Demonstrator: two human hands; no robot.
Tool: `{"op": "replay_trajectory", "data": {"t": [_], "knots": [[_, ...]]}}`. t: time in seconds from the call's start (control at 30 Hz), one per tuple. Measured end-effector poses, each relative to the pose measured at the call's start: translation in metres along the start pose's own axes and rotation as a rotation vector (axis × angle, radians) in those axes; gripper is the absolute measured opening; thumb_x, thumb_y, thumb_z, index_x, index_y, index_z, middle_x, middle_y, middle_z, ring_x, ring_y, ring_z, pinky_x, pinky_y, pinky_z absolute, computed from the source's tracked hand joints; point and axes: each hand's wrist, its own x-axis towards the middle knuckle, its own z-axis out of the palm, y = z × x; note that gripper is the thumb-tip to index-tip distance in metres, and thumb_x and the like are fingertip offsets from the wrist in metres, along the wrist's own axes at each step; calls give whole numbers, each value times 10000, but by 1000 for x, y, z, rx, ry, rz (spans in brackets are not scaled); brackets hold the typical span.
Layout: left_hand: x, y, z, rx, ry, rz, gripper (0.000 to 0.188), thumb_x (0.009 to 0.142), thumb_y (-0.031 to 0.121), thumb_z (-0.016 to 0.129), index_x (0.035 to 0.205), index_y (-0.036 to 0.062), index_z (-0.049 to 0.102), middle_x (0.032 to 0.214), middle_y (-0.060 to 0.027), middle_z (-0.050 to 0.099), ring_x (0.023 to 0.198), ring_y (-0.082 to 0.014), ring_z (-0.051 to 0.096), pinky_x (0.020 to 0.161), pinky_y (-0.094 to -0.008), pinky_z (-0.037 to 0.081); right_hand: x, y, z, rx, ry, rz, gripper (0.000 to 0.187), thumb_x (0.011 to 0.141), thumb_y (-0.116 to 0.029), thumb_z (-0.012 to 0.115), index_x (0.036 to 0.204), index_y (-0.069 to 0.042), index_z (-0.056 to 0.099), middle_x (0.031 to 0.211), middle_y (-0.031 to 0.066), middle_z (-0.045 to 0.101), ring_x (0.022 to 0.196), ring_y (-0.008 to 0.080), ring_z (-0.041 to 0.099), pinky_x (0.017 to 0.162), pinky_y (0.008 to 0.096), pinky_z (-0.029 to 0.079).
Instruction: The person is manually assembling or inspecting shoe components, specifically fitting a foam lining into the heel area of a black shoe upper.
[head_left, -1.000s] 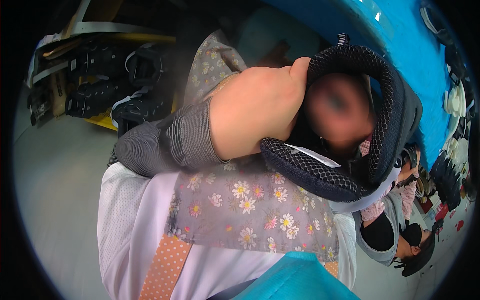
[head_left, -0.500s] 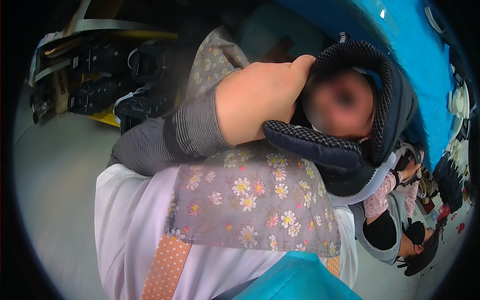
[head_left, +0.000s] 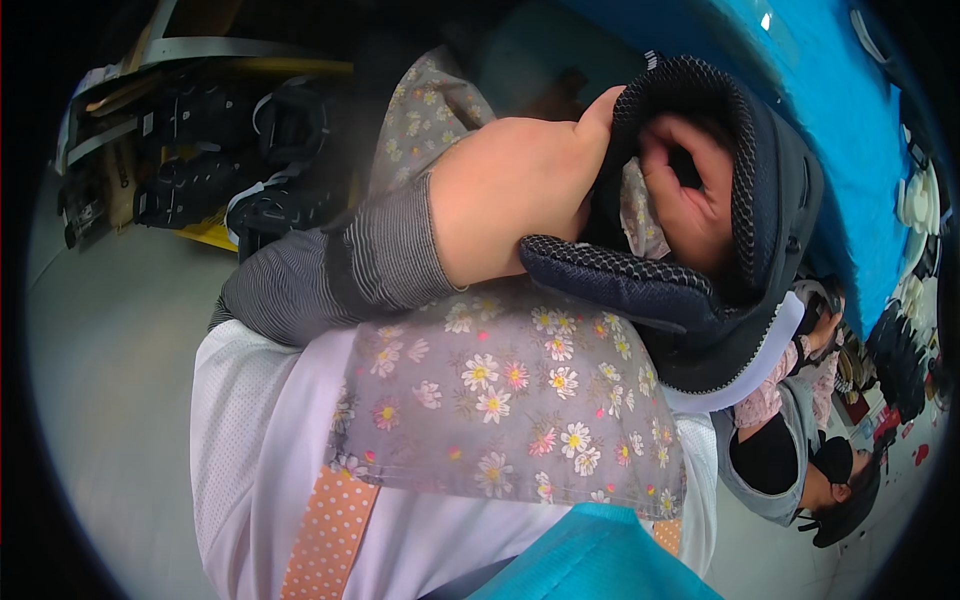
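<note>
A dark navy and black shoe upper with a padded mesh collar and tongue is held up in front of me, tilted, with a pale strip along its stitched lower edge. My left hand, in a striped sleeve, grips its left side by the tongue, thumb on the collar rim and fingertips hidden behind. Through the collar opening shows my right hand, its fingers curled against the inside of the collar; its forearm is hidden. Beneath lies my flowered grey apron.
At left, several black shoes sit on a rack with a yellow base. A bright blue covered surface runs along the upper right, with pale shoe parts beyond. A masked co-worker handles something dark at lower right.
The shoe upper has shifted slightly up and left at its collar, and tilted. My right hand, smeared before, now shows clearly inside the opening. My left hand keeps its grip.
</note>
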Motion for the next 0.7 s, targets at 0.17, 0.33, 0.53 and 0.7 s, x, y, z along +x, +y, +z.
{"op": "replay_trajectory", "data": {"t": [0.17,0.33,0.53,0.7], "knots": [[0,-1,2,5,54,53,628,780,95,612,1333,-21,338,853,-224,617,770,-432,604,634,-479,490,-1,1,0,26,26,-36,199,723,42,726,897,-14,647,766,57,619,695,152,591,699,263,485],[3,-1,1,30,-20,-23,457,801,119,580,1207,-42,444,809,-225,616,767,-433,603,637,-484,484,-6,9,2,-83,146,-62,207,700,31,745,870,-25,642,723,45,605,660,132,571,670,252,474],[4,-3,1,-68,38,37,487,772,114,598,1230,-1,478,819,-219,631,772,-415,620,643,-447,507,-18,15,10,3,301,250,183,770,-23,746,931,-11,660,808,48,652,750,145,618,717,265,494],[7,10,3,-220,218,169,531,718,109,668,1216,61,489,920,-170,634,843,-386,619,703,-431,512,-31,69,-10,7,227,-18,441,864,-239,704,1174,43,567,1081,125,617,950,204,626,872,316,489]]}}
